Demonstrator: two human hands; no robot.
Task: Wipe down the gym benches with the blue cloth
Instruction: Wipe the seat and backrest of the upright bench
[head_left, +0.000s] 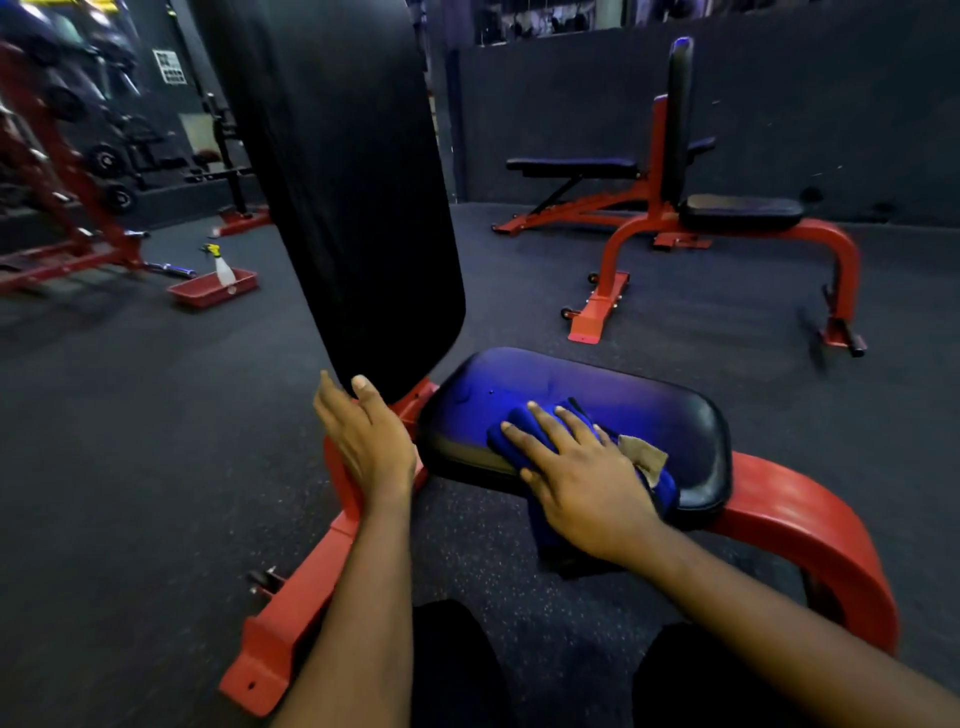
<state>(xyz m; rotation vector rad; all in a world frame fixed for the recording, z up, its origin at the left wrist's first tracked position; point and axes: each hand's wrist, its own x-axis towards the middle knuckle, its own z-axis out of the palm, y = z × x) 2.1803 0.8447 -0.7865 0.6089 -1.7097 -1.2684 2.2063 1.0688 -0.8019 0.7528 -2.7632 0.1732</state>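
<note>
Blue cloth (543, 519): one only, bunched into soft folds on the near bench's seat pad (597, 384). Its lower part hangs over the pad's near edge. It is a deep, saturated blue, and a small tan patch (perhaps a label, too blurred to read) shows at its right side.

Two hands are in view. The right hand (582, 467) lies flat on top of the cloth with fingers straight and spread, pressing it onto the pad rather than gripping it. The left hand (369, 441) is released too, fingers straight and together, held at the lower edge of the tall black back pad (343, 182) with the thumb against it.

Three benches can be counted. The near one has the glossy black seat pad, which catches a blue sheen, and a red frame (810, 525). A second upright bench (737, 213) on a red frame stands well apart at the right. A third, lower bench (571, 166) sits just behind that one.

On the dark speckled floor (130, 441) to the left sits one red tray (208, 296) holding one spray bottle (223, 267), which stands upright. Beyond it is a red rack (62, 156) with dark weights, too blurred to count.
</note>
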